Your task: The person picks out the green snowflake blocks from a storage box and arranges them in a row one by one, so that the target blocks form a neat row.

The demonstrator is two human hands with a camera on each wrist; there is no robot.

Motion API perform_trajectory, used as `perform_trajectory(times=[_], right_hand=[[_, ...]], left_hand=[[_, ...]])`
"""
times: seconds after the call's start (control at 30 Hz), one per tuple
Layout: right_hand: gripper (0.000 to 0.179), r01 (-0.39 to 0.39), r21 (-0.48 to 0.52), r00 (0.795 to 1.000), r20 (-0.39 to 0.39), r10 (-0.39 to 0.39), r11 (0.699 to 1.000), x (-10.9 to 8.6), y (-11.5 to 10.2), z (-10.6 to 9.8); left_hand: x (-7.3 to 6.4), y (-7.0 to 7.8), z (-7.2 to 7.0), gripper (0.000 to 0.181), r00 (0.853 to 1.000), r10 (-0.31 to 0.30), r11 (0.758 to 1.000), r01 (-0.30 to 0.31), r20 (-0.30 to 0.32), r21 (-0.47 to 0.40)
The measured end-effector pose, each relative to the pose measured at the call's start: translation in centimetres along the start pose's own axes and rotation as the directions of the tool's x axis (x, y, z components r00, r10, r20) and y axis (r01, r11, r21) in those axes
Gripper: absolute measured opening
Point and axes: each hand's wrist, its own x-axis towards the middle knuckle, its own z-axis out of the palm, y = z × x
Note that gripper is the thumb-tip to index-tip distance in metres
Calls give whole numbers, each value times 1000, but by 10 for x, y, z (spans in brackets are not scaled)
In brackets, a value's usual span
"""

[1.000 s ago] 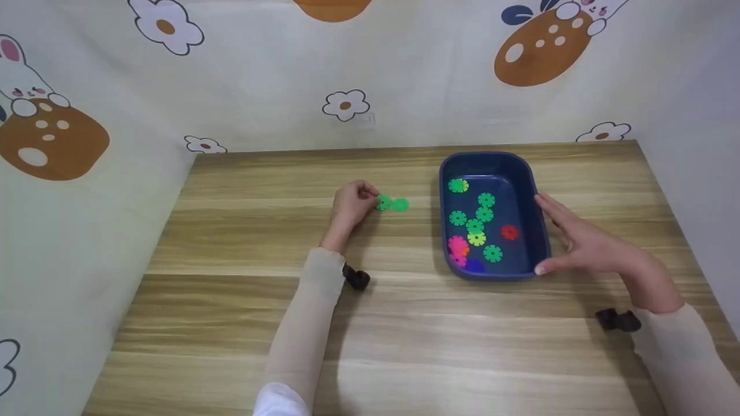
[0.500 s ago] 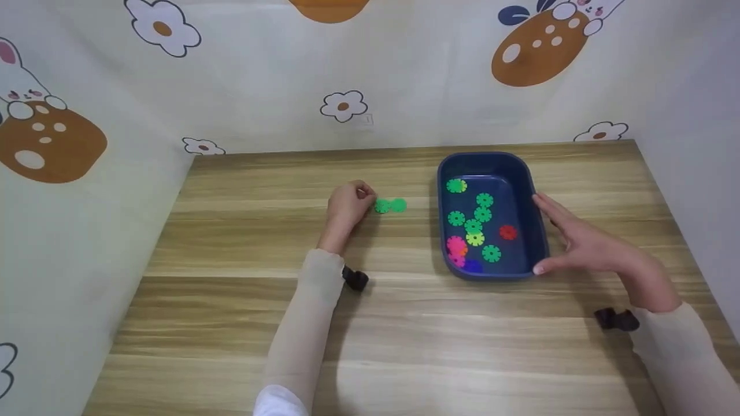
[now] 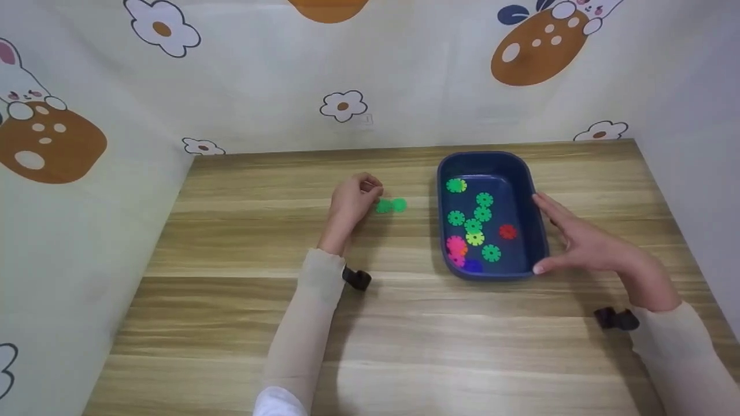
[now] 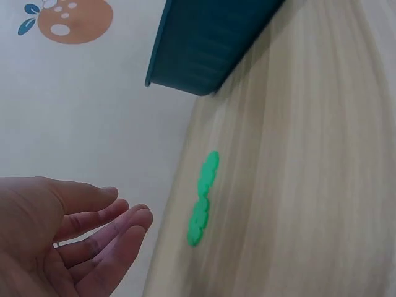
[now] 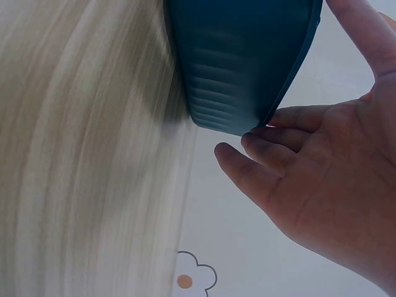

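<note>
The left hand (image 3: 354,201) has shifted slightly right and far, fingers loosely parted, holding nothing, near two green discs (image 3: 399,205), seemingly joined, left of the tray (image 3: 491,277). The spread right hand (image 3: 595,245) touches the tray's right side. The discs should be light, stiff; pinch by the rim.

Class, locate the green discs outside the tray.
In the head view, those green discs lie on the table, just right of the left hand, left of the tray.
</note>
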Motion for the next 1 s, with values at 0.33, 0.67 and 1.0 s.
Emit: perform_trajectory(times=[0.33, 0.67, 1.0], right_hand=[[125, 10, 15, 1000, 2, -11, 1000, 2, 1, 1], [126, 20, 17, 1000, -1, -20, 1000, 1, 1, 0], [125, 19, 29, 1000, -1, -19, 999, 0, 0, 0]], left_hand=[[-10, 17, 4, 20, 997, 77, 988, -74, 17, -137], [-16, 34, 10, 24, 986, 156, 965, -141, 50, -223], [-27, 55, 17, 27, 969, 235, 945, -211, 71, -250]])
